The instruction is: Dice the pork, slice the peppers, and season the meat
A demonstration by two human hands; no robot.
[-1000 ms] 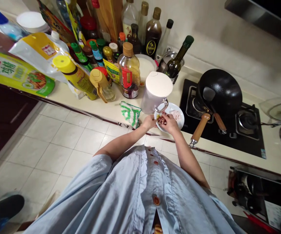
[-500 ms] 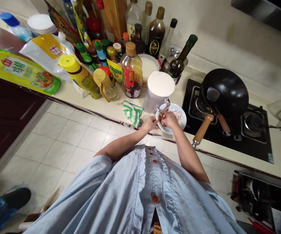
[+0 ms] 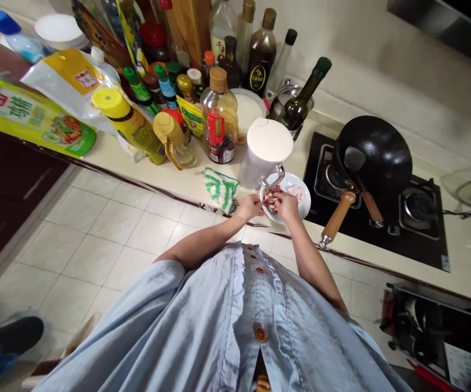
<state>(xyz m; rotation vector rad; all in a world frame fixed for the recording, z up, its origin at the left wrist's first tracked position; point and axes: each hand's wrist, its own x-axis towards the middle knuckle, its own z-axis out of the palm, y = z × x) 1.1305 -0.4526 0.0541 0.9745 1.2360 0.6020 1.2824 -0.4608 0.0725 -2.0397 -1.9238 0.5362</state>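
Note:
A white plate (image 3: 305, 206) sits at the counter's front edge, with dark reddish pieces (image 3: 270, 197) on its left part and pale pieces (image 3: 296, 191) on its right. My left hand (image 3: 250, 207) is closed at the plate's left rim; what its fingers grip is too small to make out. My right hand (image 3: 286, 207) reaches over the plate with fingertips pinched at the reddish pieces; what lies between them is hidden. Behind the plate stands a lidded pitcher (image 3: 255, 163), its handle over the rim. A green and white cloth (image 3: 220, 189) lies left of my left hand.
On the right, a black wok (image 3: 376, 158) with a spatula (image 3: 354, 159) rests on the stove (image 3: 407, 234), its wooden handle (image 3: 338, 218) pointing toward the front edge. Bottles, including an oil bottle (image 3: 219, 120), and seasoning bags (image 3: 35, 117) crowd the counter on the left.
My right hand has lifted slightly from the reddish pieces, leaving more of them visible. My left hand stays at the rim. The camera view has shifted a little.

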